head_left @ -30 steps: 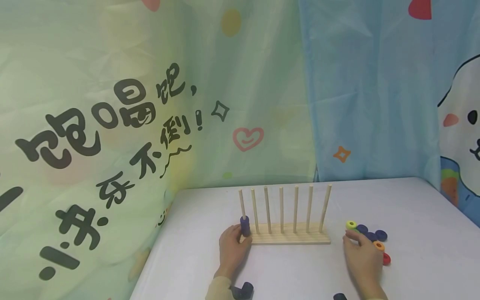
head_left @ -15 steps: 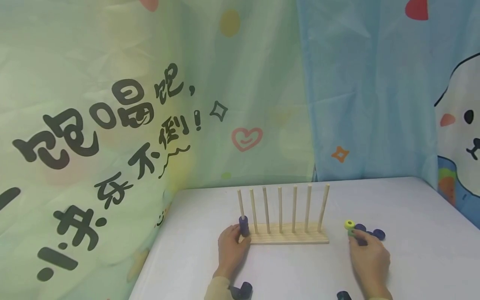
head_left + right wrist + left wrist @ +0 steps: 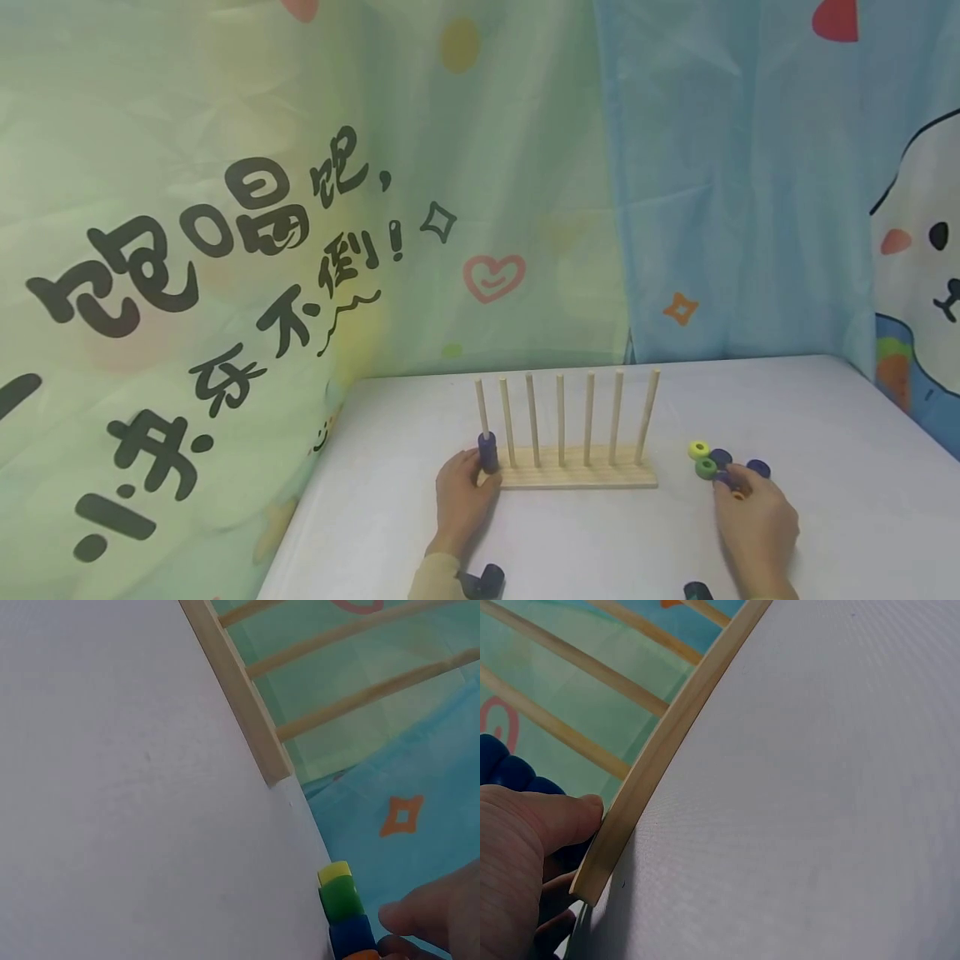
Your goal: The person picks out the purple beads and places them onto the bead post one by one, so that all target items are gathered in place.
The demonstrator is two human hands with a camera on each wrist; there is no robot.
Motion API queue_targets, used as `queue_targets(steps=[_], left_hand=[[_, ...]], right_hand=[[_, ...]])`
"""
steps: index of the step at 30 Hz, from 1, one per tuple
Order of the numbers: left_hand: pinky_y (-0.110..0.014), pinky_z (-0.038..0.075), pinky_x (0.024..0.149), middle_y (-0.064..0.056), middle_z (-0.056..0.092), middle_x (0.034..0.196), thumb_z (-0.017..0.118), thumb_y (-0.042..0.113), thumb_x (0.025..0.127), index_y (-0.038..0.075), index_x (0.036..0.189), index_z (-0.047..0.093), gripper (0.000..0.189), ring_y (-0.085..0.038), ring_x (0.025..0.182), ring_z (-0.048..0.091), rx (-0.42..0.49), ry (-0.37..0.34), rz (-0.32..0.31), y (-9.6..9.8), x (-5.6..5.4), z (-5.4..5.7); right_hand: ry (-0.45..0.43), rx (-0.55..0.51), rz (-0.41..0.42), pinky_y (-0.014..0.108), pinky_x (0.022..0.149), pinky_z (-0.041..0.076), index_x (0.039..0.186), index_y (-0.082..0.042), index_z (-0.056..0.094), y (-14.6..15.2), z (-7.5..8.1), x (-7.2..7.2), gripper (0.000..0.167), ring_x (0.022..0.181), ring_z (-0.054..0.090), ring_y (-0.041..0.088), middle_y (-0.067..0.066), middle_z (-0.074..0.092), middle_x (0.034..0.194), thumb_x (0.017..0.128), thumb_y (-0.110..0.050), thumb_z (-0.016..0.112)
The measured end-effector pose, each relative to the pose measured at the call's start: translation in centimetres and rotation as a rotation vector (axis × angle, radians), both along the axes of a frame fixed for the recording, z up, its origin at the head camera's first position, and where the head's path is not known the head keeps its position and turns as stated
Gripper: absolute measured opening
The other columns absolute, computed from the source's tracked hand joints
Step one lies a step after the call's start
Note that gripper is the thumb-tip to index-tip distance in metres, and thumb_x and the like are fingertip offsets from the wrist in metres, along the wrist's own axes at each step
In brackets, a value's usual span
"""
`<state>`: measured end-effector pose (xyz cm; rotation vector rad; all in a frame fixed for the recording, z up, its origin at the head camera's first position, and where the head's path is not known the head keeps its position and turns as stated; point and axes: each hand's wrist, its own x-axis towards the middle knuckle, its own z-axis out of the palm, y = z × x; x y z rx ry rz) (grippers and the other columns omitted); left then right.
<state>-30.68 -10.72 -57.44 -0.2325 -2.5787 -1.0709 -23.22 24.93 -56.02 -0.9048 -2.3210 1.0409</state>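
My left hand [image 3: 467,497] holds the left end of a wooden peg rack [image 3: 577,477], thumb on the front edge of its base in the left wrist view. Several dark blue rings [image 3: 487,452] are stacked on the leftmost peg, right by my fingers. Over a group of loose rings, my right hand [image 3: 757,517] reaches with nothing seen in its grasp. Its fingertips are close to a blue ring [image 3: 352,935] and an orange ring [image 3: 738,495], which the hand partly covers. A green ring [image 3: 706,468] and a yellow ring [image 3: 699,450] lie just left of them.
More blue rings [image 3: 758,468] lie behind my right hand. The other pegs [image 3: 561,421] stand upright on the rack. A white table [image 3: 585,542] carries everything, backed by a printed curtain [image 3: 495,208]. Dark wrist gear [image 3: 491,581] shows beside the left forearm.
My right hand has shifted right across the rings, uncovering the green one and covering the red one. The left hand and rack stay in place.
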Motion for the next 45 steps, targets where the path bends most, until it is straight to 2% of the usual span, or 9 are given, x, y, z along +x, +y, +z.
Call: queue_targets(steps=[8,18,22,32,36,40,45], left_hand=[[-0.050,0.035,0.110,-0.005,0.068,0.118,0.073,0.020,0.081,0.008,0.111,0.072,0.033,-0.029,0.119,0.056,0.006,0.005,-0.006,-0.1,0.1,0.1],[-0.051,0.037,0.107,-0.005,0.069,0.116,0.073,0.018,0.080,0.007,0.111,0.072,0.033,-0.030,0.117,0.058,-0.004,0.043,-0.013,-0.1,0.0,-0.1],[-0.050,0.038,0.106,-0.004,0.069,0.115,0.073,0.018,0.080,0.008,0.110,0.072,0.032,-0.028,0.115,0.059,-0.011,0.048,-0.009,0.0,-0.1,-0.2],[-0.049,0.036,0.109,-0.003,0.068,0.118,0.073,0.019,0.082,0.009,0.113,0.072,0.033,-0.027,0.119,0.056,0.001,-0.004,0.001,0.0,-0.1,-0.1],[-0.048,0.037,0.108,-0.003,0.069,0.116,0.074,0.019,0.081,0.009,0.112,0.072,0.033,-0.026,0.117,0.058,-0.001,0.012,-0.002,-0.1,-0.1,-0.1],[-0.048,0.038,0.107,-0.002,0.069,0.115,0.074,0.018,0.080,0.009,0.111,0.072,0.033,-0.025,0.116,0.059,-0.004,0.025,-0.004,-0.1,-0.2,-0.2],[-0.049,0.036,0.109,-0.003,0.069,0.118,0.073,0.019,0.081,0.009,0.112,0.072,0.033,-0.026,0.119,0.057,-0.004,0.010,-0.007,0.0,-0.3,-0.3]], right_hand=[[-0.042,-0.026,-0.021,0.060,0.097,0.041,0.128,0.003,0.058,0.0,0.2,-0.1,0.039,0.113,0.053,0.048,0.030,0.058,0.123,0.089,-0.003,0.059],[-0.069,0.037,-0.007,0.060,0.091,0.044,0.125,0.003,0.060,-0.1,0.0,-0.4,0.037,0.109,0.056,0.048,0.029,0.061,0.120,0.090,-0.006,0.061],[-0.069,0.054,0.030,0.059,0.087,0.044,0.125,0.001,0.061,-0.3,-0.2,-0.4,0.038,0.106,0.057,0.047,0.028,0.062,0.119,0.088,-0.009,0.063],[0.016,0.140,0.162,0.058,0.081,0.046,0.115,0.004,0.066,-1.0,-0.4,0.1,0.035,0.097,0.061,0.045,0.029,0.064,0.115,0.082,-0.006,0.070],[0.041,0.165,0.224,0.061,0.086,0.044,0.112,0.003,0.068,-1.0,-0.4,0.2,0.034,0.104,0.058,0.050,0.031,0.062,0.117,0.080,-0.008,0.072],[0.003,0.119,0.263,0.065,0.097,0.039,0.116,0.001,0.067,-1.1,-0.5,0.0,0.037,0.118,0.050,0.054,0.031,0.057,0.126,0.081,-0.011,0.072],[-0.029,0.097,0.272,0.064,0.099,0.040,0.119,0.003,0.064,-1.3,-0.8,-0.4,0.041,0.120,0.049,0.052,0.030,0.056,0.128,0.081,-0.011,0.072]])
